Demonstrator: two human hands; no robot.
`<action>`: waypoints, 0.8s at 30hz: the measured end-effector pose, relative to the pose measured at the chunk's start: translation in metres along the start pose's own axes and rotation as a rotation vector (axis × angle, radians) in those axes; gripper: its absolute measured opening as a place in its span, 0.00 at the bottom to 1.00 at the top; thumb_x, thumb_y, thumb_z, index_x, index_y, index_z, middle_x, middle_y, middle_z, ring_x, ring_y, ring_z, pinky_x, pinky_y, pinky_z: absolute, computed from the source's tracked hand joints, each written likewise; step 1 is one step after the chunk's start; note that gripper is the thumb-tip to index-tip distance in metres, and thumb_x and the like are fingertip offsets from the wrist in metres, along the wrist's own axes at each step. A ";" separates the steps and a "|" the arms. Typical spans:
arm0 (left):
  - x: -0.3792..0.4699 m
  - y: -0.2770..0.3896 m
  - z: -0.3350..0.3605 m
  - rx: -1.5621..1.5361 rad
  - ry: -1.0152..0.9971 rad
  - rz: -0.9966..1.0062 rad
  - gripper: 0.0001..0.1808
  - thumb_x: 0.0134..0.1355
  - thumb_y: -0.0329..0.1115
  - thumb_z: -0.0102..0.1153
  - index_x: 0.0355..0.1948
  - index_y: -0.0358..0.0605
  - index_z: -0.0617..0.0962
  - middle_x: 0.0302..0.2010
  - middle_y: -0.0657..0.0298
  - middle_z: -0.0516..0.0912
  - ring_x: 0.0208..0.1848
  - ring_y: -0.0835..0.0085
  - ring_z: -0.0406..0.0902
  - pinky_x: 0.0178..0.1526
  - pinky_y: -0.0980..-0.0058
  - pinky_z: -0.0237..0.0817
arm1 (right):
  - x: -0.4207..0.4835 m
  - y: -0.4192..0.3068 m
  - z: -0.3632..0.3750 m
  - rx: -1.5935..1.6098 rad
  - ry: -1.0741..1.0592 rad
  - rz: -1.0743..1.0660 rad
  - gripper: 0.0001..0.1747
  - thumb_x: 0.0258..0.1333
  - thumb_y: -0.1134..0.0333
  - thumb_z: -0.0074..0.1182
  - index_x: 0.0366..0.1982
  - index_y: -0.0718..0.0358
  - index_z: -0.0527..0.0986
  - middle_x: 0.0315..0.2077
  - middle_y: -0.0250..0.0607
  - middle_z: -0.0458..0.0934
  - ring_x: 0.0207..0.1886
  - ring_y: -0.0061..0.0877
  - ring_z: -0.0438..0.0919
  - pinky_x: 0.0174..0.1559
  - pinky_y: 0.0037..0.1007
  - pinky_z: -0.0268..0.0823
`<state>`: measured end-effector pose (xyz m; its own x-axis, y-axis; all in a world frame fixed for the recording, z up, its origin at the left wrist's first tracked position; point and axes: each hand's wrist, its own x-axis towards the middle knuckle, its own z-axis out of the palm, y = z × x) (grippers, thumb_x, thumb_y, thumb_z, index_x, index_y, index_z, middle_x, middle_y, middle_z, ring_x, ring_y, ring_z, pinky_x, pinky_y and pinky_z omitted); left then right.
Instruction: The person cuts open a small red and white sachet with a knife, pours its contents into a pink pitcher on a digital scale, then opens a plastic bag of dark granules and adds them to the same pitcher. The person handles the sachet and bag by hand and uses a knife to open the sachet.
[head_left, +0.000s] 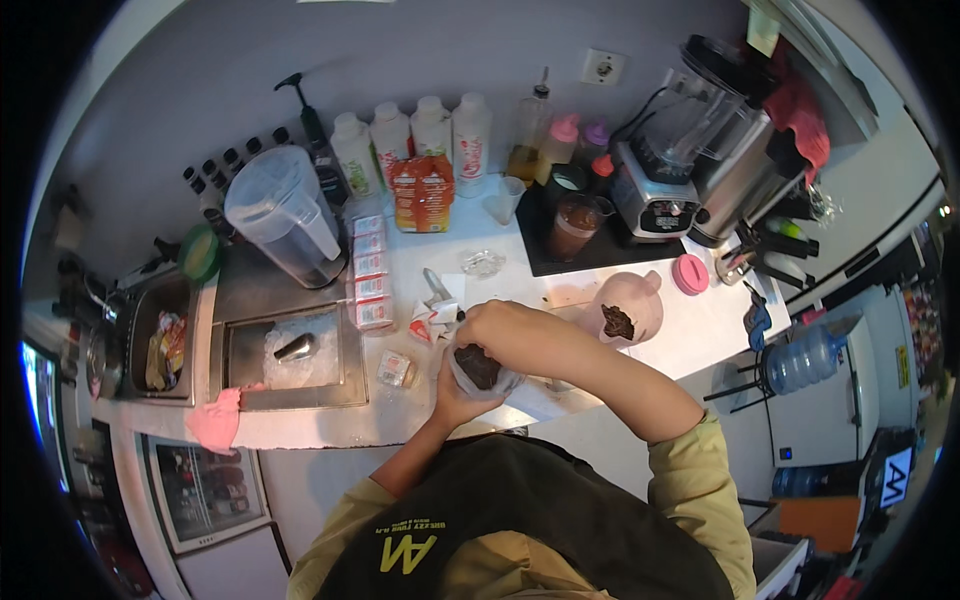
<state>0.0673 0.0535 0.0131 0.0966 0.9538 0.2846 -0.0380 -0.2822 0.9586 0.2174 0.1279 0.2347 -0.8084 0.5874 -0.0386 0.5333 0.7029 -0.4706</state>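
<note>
My left hand is wrapped around a clear plastic bag above the front of the counter. Dark brown, ground-looking contents show inside its mouth. Over the bag's rim, my right hand is bent with its fingers curled down; what they pinch is hidden, though a small black tip shows beside them. A torn red and white wrapper lies just beyond the bag. To the left sits a small printed pack. A pale pink pitcher, with dark shredded matter in it, lies tilted on the right.
Ice fills part of a steel bin at left, beside a sink. Wrapped packs, a lidded plastic jug and bottles stand behind. A blender, brown drink cup and pink lid occupy the right.
</note>
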 end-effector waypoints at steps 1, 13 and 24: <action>0.000 0.002 -0.001 -0.017 0.024 0.026 0.59 0.39 0.32 0.87 0.70 0.39 0.63 0.64 0.54 0.76 0.67 0.64 0.74 0.70 0.62 0.65 | 0.003 0.000 0.002 -0.023 -0.027 0.020 0.15 0.51 0.78 0.60 0.43 0.66 0.85 0.38 0.52 0.84 0.46 0.48 0.84 0.51 0.41 0.76; -0.001 0.014 -0.004 0.033 0.140 0.099 0.55 0.41 0.31 0.87 0.69 0.40 0.67 0.64 0.54 0.77 0.64 0.64 0.77 0.68 0.63 0.69 | -0.022 -0.019 -0.002 0.002 0.169 0.212 0.10 0.56 0.74 0.64 0.41 0.66 0.85 0.36 0.50 0.82 0.44 0.46 0.84 0.50 0.40 0.76; -0.008 0.005 0.015 0.120 0.118 0.061 0.56 0.39 0.38 0.89 0.68 0.39 0.68 0.61 0.52 0.78 0.63 0.60 0.78 0.66 0.61 0.69 | -0.026 -0.015 0.011 -0.130 0.350 0.113 0.07 0.52 0.76 0.59 0.33 0.68 0.84 0.36 0.50 0.82 0.40 0.47 0.83 0.45 0.42 0.76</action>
<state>0.0810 0.0432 0.0157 -0.0197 0.9380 0.3461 0.0795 -0.3436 0.9358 0.2277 0.0982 0.2334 -0.6208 0.7495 0.2297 0.6594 0.6577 -0.3642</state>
